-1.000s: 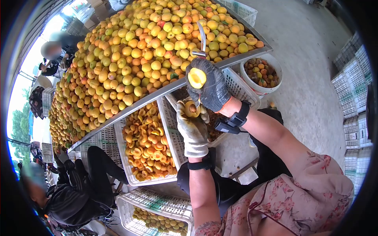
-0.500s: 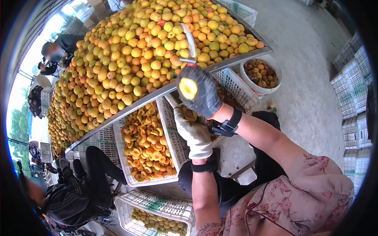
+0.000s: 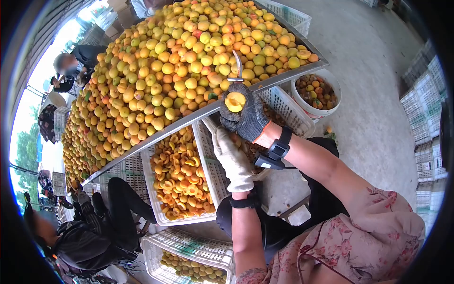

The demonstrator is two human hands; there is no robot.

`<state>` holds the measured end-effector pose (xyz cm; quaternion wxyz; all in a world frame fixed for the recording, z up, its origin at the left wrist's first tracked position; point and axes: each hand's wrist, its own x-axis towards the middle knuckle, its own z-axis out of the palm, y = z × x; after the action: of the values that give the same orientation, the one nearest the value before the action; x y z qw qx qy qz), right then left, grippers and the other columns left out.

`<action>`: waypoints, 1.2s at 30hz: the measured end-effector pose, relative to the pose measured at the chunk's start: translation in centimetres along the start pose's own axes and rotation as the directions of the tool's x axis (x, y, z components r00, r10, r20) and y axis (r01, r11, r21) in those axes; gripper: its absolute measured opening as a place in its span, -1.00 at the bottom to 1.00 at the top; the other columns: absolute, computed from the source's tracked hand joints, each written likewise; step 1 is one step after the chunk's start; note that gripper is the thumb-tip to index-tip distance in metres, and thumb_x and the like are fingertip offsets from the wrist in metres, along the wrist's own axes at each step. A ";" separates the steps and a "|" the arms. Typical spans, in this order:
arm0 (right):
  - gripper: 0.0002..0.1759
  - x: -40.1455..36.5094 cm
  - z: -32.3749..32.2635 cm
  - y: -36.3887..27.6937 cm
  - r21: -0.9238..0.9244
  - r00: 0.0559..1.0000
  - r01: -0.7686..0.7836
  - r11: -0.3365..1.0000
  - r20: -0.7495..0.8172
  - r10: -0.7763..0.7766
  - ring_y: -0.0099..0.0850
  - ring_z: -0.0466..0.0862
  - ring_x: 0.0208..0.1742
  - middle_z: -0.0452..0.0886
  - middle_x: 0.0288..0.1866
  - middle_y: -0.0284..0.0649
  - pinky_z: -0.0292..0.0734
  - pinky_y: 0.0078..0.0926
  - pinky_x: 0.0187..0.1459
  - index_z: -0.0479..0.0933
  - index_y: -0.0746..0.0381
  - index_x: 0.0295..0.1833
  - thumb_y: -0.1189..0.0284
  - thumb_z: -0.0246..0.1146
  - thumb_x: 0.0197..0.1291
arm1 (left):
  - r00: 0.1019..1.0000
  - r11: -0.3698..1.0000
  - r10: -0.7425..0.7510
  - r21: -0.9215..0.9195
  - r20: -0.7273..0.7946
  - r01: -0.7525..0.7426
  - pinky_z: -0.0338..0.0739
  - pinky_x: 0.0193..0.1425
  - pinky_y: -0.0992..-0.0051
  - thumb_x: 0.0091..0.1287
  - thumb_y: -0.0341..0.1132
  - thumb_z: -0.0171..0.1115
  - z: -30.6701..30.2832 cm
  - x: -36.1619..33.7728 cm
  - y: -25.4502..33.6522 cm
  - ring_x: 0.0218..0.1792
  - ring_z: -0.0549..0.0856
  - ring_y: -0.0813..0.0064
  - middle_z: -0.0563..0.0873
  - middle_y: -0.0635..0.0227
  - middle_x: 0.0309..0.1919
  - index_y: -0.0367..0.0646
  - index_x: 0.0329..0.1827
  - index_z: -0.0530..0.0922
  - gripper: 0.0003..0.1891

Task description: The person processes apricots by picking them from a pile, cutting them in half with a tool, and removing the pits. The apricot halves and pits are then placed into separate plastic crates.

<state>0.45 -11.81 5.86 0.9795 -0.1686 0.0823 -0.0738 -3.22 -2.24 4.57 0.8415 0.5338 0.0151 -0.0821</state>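
My right hand (image 3: 248, 116), in a dark grey glove, is closed on an apricot half (image 3: 235, 102), its cut orange face toward me. A small tool with a curved blade (image 3: 238, 64) and a metal crosspiece sticks up from the same hand, over the apricot heap (image 3: 165, 66). Below and left of it, my left hand (image 3: 231, 158), in a whitish glove, is over the crate edge; its fingertips are partly hidden, and whether it holds anything is unclear. A white crate (image 3: 158, 201) left of my left hand contains apricot halves (image 3: 182, 180).
A metal rim (image 3: 189, 113) borders the heap. A white bucket (image 3: 324, 112) of fruit stands right of my hands, beside another crate (image 3: 305, 120). A lower crate (image 3: 189, 244) holds small fruit. Co-workers sit at left (image 3: 90, 246) and upper left (image 3: 71, 66). Crates are stacked at right (image 3: 428, 113).
My right hand has shifted slightly right and down, and turned, with the apricot half and blade. My left hand sits a little lower. The whole view has shifted slightly.
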 end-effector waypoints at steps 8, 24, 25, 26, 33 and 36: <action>-0.70 -0.8 0.2 -2.2 0.100 0.999 -0.025 0.995 0.047 0.020 -0.49 0.41 -0.67 0.42 -0.61 -0.39 0.36 -0.55 -0.65 0.46 0.08 -0.33 0.08 0.11 0.28 | 0.989 0.852 0.133 0.502 0.065 -0.148 0.43 -0.34 0.67 0.49 -0.12 -0.02 0.1 1.3 0.9 -0.40 0.49 0.67 0.55 0.43 -0.37 -0.25 0.00 0.51 -0.66; -0.73 -0.8 0.0 -1.7 -0.245 0.984 0.159 0.956 -0.044 -0.175 -0.53 0.50 -0.61 0.53 -0.43 -0.38 0.40 -0.58 -0.65 0.48 0.12 -0.22 0.13 0.14 0.32 | 0.970 0.959 -0.165 0.257 0.178 0.116 0.23 -0.68 0.62 0.51 0.11 -0.34 0.2 0.9 -1.2 -0.74 0.35 0.61 0.44 0.46 -0.63 -0.04 -0.33 0.35 -0.54; -0.76 0.3 -1.8 -0.5 -0.601 0.844 0.517 0.610 0.240 -0.479 -0.46 0.58 -0.45 0.55 -0.41 -0.36 0.53 -0.49 -0.44 0.48 0.16 -0.20 0.21 0.23 0.25 | 0.969 0.958 -0.173 0.261 0.177 0.123 0.23 -0.68 0.62 0.51 0.11 -0.34 -0.3 1.2 -2.1 -0.74 0.35 0.61 0.44 0.46 -0.63 -0.04 -0.33 0.35 -0.54; -0.77 0.2 -1.8 -0.8 -0.723 0.668 0.667 0.178 0.475 -0.573 -0.40 0.59 -0.36 0.56 -0.40 -0.34 0.53 -0.46 -0.30 0.48 0.19 -0.19 0.27 0.26 0.19 | 0.985 0.903 0.002 0.422 0.174 -0.076 0.22 -0.68 0.61 0.52 0.09 -0.33 -0.5 1.4 -2.5 -0.75 0.33 0.61 0.44 0.48 -0.63 -0.04 -0.35 0.36 -0.54; -0.80 -0.4 -0.5 -1.3 -0.622 0.558 0.631 -0.463 0.779 -0.286 -0.20 0.59 -0.21 0.60 -0.34 -0.24 0.49 -0.37 -0.09 0.52 0.23 -0.25 0.53 0.28 -0.07 | 0.977 0.739 0.123 0.641 0.172 -0.206 0.43 -0.38 0.36 0.37 -0.47 -0.07 -2.0 1.8 -2.9 -0.51 0.52 0.39 0.52 0.29 -0.56 -0.25 -0.27 0.41 -0.91; -0.89 0.0 -0.5 -0.5 -0.761 0.738 0.621 0.189 0.485 -0.469 -0.45 0.58 -0.32 0.59 -0.40 -0.38 0.48 -0.48 -0.23 0.56 0.25 -0.25 0.47 0.28 0.11 | 0.988 0.681 0.051 0.719 0.147 -0.142 0.44 -0.34 0.36 0.42 -0.39 -0.06 -2.3 1.8 -2.6 -0.45 0.53 0.42 0.54 0.27 -0.49 -0.27 -0.18 0.46 -0.85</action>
<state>0.28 -12.40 5.61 0.6424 -0.6819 -0.0278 -0.3487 -1.66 -1.48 1.03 0.5636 0.8178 -0.0953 -0.0676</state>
